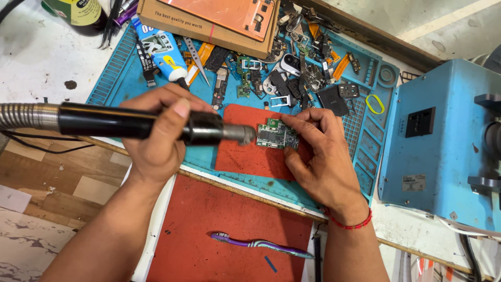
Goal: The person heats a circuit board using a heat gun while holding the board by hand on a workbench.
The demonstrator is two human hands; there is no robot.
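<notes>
Head view: you work over a blue repair mat with a red pad on it.
Left hand: your left hand is clenched around the black handle of a hot-air tool, thumb on top.
Right hand: your right hand pinches the small green circuit board at its right edge, fingertips on it, holding it down on the red pad.
Board location: it lies flat on the red pad, near the pad's upper edge, between your two hands.
Nozzle: the metal tip sits just beside the board's left edge; you cannot tell whether it touches.
Progress: judging by the layout, the board is already out of its housing and set on the pad, and heating looks in hand; no part appears lifted off it yet, so removal or reseating seems left.
Tool axis: long axis runs left to right, nearly level; the tip points right, toward the board.
Board axis: long side runs roughly left to right, tilted slightly down to the right.
Nearby: loose phone parts crowd the mat's top; a purple toothbrush lies on the lower red sheet; a blue machine stands at right.
</notes>
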